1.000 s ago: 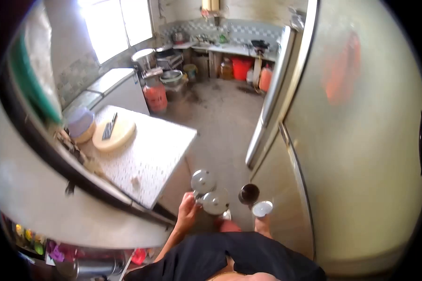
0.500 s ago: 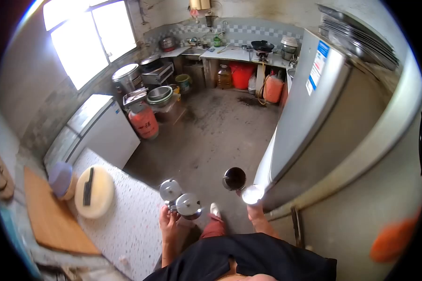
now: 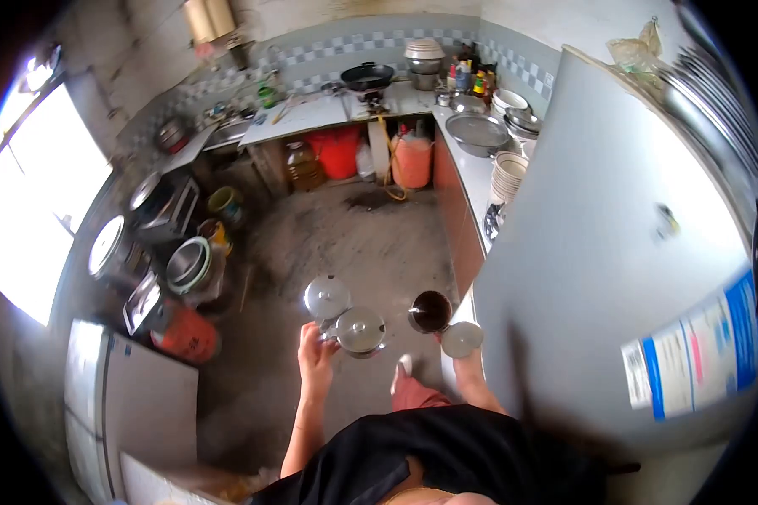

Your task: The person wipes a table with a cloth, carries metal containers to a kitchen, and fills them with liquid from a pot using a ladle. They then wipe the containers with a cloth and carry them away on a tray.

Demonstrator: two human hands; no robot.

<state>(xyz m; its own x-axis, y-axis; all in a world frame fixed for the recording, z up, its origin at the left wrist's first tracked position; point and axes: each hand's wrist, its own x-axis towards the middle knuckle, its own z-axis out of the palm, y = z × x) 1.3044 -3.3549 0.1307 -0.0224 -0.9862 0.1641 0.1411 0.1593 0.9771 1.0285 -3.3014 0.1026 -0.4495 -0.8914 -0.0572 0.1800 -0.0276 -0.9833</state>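
The left hand (image 3: pixel 315 352) is closed in a grip on two round, pale-lidded vessels, the far lidded vessel (image 3: pixel 328 296) and the near lidded vessel (image 3: pixel 360 329), held side by side and overlapping. The right hand (image 3: pixel 468 368) is curled round a pale-topped cup (image 3: pixel 461 340); a dark-filled cup (image 3: pixel 430 311) sits beside it, with fingertips at its near side. All four are held above the floor (image 3: pixel 345 231). Between the hands and below them show a red trouser leg (image 3: pixel 417 394) and a light shoe (image 3: pixel 404 364).

At the lower left is a white freezer (image 3: pixel 153 400). Beyond it come a red cylinder (image 3: pixel 187 332), a nest of basins (image 3: pixel 189 265) and a lidded pot (image 3: pixel 114 248). To the right rises a silver fridge (image 3: pixel 594 219) with a blue-and-white label (image 3: pixel 695 353); metal trays (image 3: pixel 707 118) are stacked by its far right edge.

Past the fridge, along the worktop's (image 3: pixel 299 118) right arm, are stacked bowls (image 3: pixel 508 175) near the front edge, then a round shallow pan (image 3: pixel 477 130). Bottles (image 3: pixel 470 77) stand near the back right corner. A black wok (image 3: pixel 367 77) sits along the back stretch, and a sink (image 3: pixel 228 133) lies near the left end. Under the front edge are a brown-filled jar (image 3: pixel 304 166), a red tub (image 3: pixel 335 153) and an orange container (image 3: pixel 412 160).
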